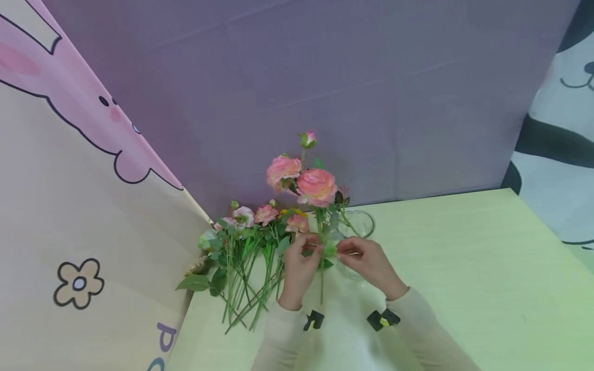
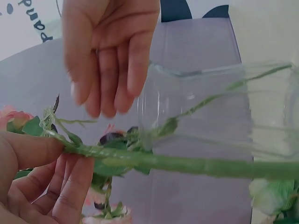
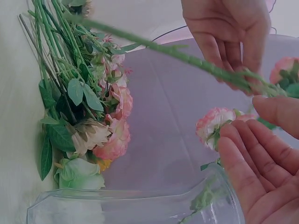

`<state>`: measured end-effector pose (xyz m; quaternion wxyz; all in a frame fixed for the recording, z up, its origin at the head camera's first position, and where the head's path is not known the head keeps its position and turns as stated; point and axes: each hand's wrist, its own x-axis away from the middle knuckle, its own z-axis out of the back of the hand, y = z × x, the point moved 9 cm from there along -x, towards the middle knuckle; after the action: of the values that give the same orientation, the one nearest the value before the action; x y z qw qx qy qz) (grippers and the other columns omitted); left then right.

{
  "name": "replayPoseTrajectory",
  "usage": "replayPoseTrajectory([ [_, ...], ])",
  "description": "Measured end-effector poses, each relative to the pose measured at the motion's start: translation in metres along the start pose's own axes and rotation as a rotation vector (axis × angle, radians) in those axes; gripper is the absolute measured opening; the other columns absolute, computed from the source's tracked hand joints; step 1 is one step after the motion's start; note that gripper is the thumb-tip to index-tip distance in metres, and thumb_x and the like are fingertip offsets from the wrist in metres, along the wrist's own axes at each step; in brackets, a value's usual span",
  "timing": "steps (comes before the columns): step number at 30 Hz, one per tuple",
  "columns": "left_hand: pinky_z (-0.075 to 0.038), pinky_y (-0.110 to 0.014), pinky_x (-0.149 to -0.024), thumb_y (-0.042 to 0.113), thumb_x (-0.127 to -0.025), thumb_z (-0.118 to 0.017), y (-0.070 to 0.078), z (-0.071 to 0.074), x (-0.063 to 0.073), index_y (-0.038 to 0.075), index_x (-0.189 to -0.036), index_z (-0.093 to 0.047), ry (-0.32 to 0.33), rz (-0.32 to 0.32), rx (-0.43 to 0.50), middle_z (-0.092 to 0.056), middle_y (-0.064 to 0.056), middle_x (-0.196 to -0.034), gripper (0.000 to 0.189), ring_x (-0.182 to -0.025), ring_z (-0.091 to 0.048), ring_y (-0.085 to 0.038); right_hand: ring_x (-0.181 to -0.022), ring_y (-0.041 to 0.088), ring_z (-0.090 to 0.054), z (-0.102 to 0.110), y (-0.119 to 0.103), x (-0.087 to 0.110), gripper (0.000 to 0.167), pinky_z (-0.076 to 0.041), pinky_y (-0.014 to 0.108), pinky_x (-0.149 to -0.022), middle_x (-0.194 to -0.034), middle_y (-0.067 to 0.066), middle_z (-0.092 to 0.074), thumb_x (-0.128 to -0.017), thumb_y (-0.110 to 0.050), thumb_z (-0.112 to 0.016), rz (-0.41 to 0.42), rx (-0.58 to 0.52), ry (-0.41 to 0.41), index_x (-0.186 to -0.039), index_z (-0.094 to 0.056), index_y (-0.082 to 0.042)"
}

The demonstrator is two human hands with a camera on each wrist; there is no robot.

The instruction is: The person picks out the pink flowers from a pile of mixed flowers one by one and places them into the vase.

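My left hand (image 1: pixel 301 262) pinches the green stem (image 2: pixel 201 165) of a pink artificial flower spray between thumb and fingertips. Two large pink blooms (image 1: pixel 317 187) and a bud (image 1: pixel 308 138) rise above that hand, and the bare stem runs down below it. Close by on the other side is my right hand (image 1: pixel 368 258), fingers loosely extended, with nothing seen in its grasp in the left wrist view. A blurred light-green leaf (image 1: pixel 330 250) shows between the hands. Behind the right hand stands a clear glass vase (image 2: pixel 215 112) with one stem inside it.
Several artificial flowers lie in a pile on the table's left side, their green stems (image 1: pixel 246 288) toward me. A pale green bloom (image 3: pixel 79 175) lies among them. A purple-grey cloth backdrop (image 1: pixel 352 103) borders the light table (image 1: pixel 487 268) behind.
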<state>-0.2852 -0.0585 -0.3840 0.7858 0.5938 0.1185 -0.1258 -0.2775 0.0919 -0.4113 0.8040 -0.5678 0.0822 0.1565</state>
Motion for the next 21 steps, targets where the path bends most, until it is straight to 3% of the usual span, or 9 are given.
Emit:
replayPoseTrajectory([
  [4,-0.054,-0.027,-0.064,-0.008,-0.082,-0.063,0.023,-0.007,0.004,-0.004,-0.096,-0.066,-0.02,-0.001,-0.004,-0.067,-0.018,-0.091,0.014,-0.079,-0.063,-0.034,-0.091,0.026,-0.066,-0.003,0.002,0.002,0.016,-0.055,0.027,-0.078,-0.099,0.015,-0.067,-0.085,-0.004,-0.068,-0.025,-0.036,-0.019,-0.099,-0.063,0.001],
  [15,-0.052,-0.022,-0.059,-0.006,-0.082,-0.066,0.032,-0.019,0.006,-0.005,-0.095,-0.067,-0.056,-0.038,0.028,-0.068,-0.019,-0.085,0.013,-0.076,-0.065,-0.032,-0.093,0.03,-0.064,-0.004,0.008,0.007,0.03,-0.055,0.027,-0.079,-0.101,0.019,-0.065,-0.082,0.005,-0.067,-0.049,-0.124,0.028,-0.111,-0.059,0.006],
  [21,-0.052,-0.022,-0.06,-0.007,-0.082,-0.065,0.034,-0.023,0.005,-0.005,-0.095,-0.067,-0.06,-0.043,0.039,-0.068,-0.019,-0.086,0.014,-0.078,-0.065,-0.032,-0.091,0.024,-0.065,0.0,0.008,0.008,0.028,-0.055,0.026,-0.076,-0.101,0.017,-0.067,-0.081,0.005,-0.068,-0.054,-0.099,0.064,-0.108,-0.061,0.004],
])
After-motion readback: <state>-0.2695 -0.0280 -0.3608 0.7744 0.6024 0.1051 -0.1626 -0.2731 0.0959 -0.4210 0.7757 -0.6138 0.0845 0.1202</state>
